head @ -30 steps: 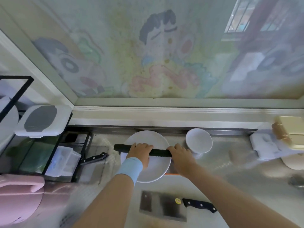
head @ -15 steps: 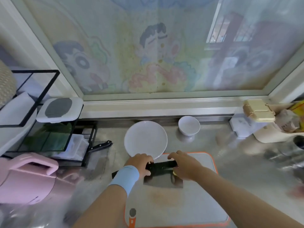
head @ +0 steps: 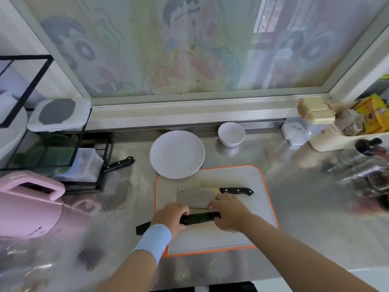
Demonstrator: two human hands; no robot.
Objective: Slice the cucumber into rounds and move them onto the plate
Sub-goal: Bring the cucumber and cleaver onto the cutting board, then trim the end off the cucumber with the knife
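A long dark green cucumber [head: 199,218] lies crosswise over the near part of the orange-rimmed cutting board [head: 256,209], its left end sticking out past the board's edge. My left hand [head: 170,216] grips it near the left, and my right hand [head: 228,213] holds its right end. A cleaver [head: 195,196] with a black handle lies flat on the board just beyond the cucumber. The empty white plate [head: 177,153] sits behind the board, overlapping its far left corner.
A small white bowl [head: 231,134] stands right of the plate. A black wire rack [head: 52,157] with a knife handle [head: 117,164] poking out is at the left, above a pink appliance [head: 27,205]. Containers and metal utensils [head: 362,163] crowd the right side.
Both hands carried the cucumber from above the plate toward me, past the cleaver, down onto the near part of the board. The camera view tilted downward.
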